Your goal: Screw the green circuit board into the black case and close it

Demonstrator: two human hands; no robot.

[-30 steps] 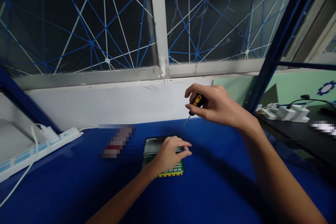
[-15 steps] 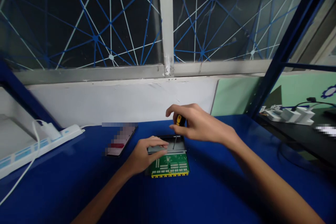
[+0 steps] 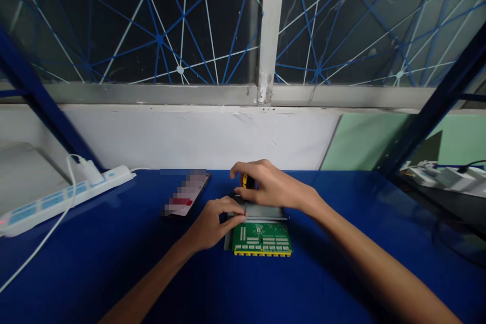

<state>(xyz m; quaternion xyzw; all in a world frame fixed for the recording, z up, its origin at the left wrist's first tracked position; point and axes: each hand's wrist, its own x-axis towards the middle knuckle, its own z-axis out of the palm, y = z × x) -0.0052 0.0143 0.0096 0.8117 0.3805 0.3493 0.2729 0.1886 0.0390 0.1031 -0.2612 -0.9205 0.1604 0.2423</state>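
Right hand point(image 3: 271, 186): palm down, wrist bent, forearm in from lower right; fingers curled closed round the screwdriver point(image 3: 248, 181) handle
Screwdriver shaft: near upright, pointing down beside the left fingertips
Left hand point(image 3: 210, 224): low, thumb and forefinger nearly together at the shaft; too small to tell whether they pinch anything
Green circuit board point(image 3: 261, 239): on the blue table point(image 3: 315, 283), below both hands, yellow edge nearest the wearer
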